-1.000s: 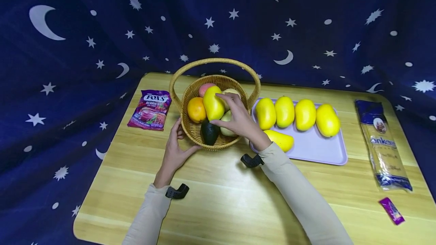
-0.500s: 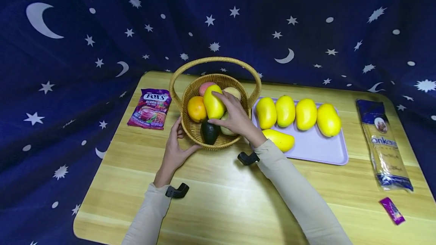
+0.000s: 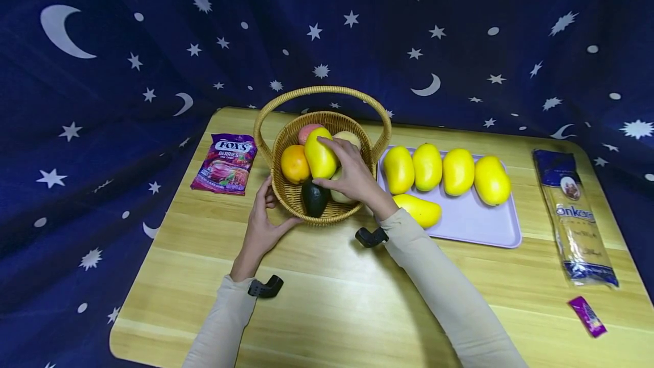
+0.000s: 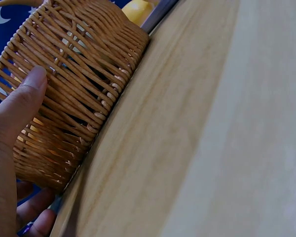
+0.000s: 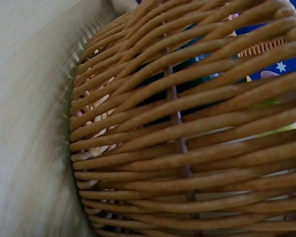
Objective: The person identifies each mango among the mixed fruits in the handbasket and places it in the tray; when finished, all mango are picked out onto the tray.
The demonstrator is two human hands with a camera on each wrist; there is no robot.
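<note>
A round wicker basket (image 3: pixel 337 219) with a tall arched handle stands on the table. My left hand (image 3: pixel 263 226) holds its near left side, thumb on the weave and fingers round the far side, as the left wrist view shows. Inside the basket, my right hand (image 3: pixel 357 178) grips a yellow mango (image 3: pixel 319 155) between thumb and fingers. Around the mango lie an orange (image 3: pixel 294 164), a dark green avocado (image 3: pixel 314 199), a pinkish fruit (image 3: pixel 308 131) and pale round fruits (image 3: pixel 347 138), partly hidden by the right hand. Only the basket's weave (image 5: pixel 187 148) fills most of the right wrist view.
Right of the basket, a lilac tray (image 3: pixel 475 223) bears several more mangoes (image 3: pixel 458 171). A purple candy bag (image 3: pixel 225 163) lies left. At the far right are a pasta packet (image 3: pixel 577 220) and a small purple wrapper (image 3: pixel 587 316). A starry blue curtain (image 3: pixel 327 27) hangs behind.
My right wrist has shifted slightly left, and the right fingers have settled a little farther over the mango. The left hand and the basket have stayed in place.
</note>
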